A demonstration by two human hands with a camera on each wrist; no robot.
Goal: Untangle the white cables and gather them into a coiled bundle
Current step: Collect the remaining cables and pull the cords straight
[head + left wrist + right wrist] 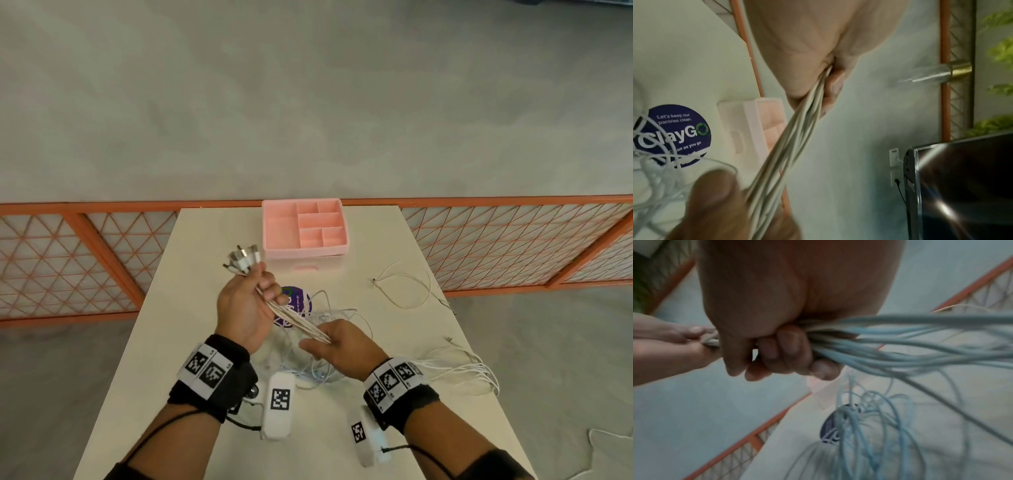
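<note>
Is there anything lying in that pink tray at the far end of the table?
No, in the head view every compartment of the pink tray shows only its bare pink floor.

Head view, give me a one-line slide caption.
Both hands, left hand and right hand, hold white cables taut above table.

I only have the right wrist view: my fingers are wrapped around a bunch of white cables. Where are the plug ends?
Observer: The head view shows the plugs fanned out above the left hand, which grips the white cables just below them.
Operator: Any cable outside the bunch?
Observer: Yes, a loose cable lies apart on the table, right of the pink organizer.
Operator: Is the organizer holding anything?
Observer: Its compartments look empty.
</note>
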